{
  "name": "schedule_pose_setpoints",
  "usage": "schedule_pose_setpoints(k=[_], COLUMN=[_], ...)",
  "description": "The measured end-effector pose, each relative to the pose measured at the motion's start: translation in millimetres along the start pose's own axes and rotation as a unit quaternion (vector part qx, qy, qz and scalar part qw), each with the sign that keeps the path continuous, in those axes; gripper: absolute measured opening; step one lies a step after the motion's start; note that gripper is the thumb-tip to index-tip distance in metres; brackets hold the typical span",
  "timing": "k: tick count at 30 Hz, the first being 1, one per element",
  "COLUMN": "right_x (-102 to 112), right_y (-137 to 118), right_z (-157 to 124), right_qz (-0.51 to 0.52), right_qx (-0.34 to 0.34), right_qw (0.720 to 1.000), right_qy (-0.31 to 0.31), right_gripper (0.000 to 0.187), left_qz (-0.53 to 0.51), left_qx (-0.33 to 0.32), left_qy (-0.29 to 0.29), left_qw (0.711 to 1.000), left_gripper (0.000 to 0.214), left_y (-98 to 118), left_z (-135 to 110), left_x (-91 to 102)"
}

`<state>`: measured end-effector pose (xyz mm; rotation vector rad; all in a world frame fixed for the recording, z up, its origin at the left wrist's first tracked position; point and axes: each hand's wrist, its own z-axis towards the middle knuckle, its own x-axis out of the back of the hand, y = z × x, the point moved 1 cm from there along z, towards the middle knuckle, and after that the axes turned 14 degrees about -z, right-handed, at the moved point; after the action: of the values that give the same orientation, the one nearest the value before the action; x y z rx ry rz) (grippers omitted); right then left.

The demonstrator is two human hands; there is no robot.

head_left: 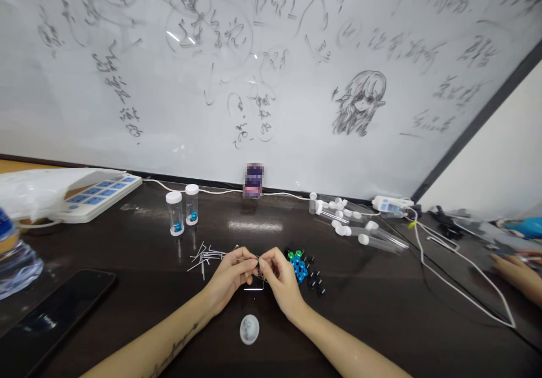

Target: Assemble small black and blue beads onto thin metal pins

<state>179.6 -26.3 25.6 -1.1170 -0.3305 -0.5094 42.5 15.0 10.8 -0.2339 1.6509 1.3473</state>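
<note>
Evidently, the left hand (237,271) and right hand (276,276) each pinch at a thin silver metal piece (258,260) held between them, above the dark glossy table (148,333); the fingers hide its full shape. A light grip near the ends, wrists low and steady, would probably serve best, since so slender a thing could twist or slip.

As for numbers, one bent silver rod (254,289) lies just in front of the hands, one round translucent white piece (249,329) sits nearer the person, and two upright clear tubes with white caps (175,217) stand beyond. Two green metal pieces (298,254) show beside the blue metal pieces (300,271); these blue ones, the black screws (315,281) and the tangled silver rods (204,256) overlap too much for a sure count.
</note>
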Motion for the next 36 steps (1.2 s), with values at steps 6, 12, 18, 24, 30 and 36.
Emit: schedule_pose_setpoints(k=[6, 12, 18, 24, 30, 36], right_x=[1.3, 1.0, 1.0, 0.7, 0.2, 2.4], right_y=[-0.6, 3.7, 3.3, 1.5, 2.4, 0.3], right_z=[0.1, 0.0, -0.1, -0.1, -0.3, -0.3], right_qz=[0.008, -0.005, -0.013, -0.009, -0.004, -0.006], right_qx=[0.001, -0.02, -0.015, 0.002, 0.007, -0.008], right_qw=[1.0, 1.0, 1.0, 1.0, 1.0, 1.0], right_qy=[0.008, -0.004, -0.008, 0.003, 0.013, 0.005], right_gripper=[0.014, 0.023, 0.023, 0.01, 0.012, 0.018], left_qz=[-0.006, 0.001, 0.005, -0.004, -0.006, 0.009], left_qx=[0.001, 0.006, 0.003, 0.007, -0.004, 0.005], left_qy=[0.006, 0.005, 0.006, 0.016, 0.017, 0.015], left_qw=[1.0, 1.0, 1.0, 1.0, 1.0, 1.0], left_gripper=[0.011, 0.014, 0.015, 0.014, 0.014, 0.015], left_y=[0.0, -0.6, 0.0, 1.1, 0.4, 1.5], left_z=[0.3, 1.0, 0.7, 0.8, 0.6, -0.3], left_x=[1.5, 1.2, -0.5, -0.2, 1.8, -0.5])
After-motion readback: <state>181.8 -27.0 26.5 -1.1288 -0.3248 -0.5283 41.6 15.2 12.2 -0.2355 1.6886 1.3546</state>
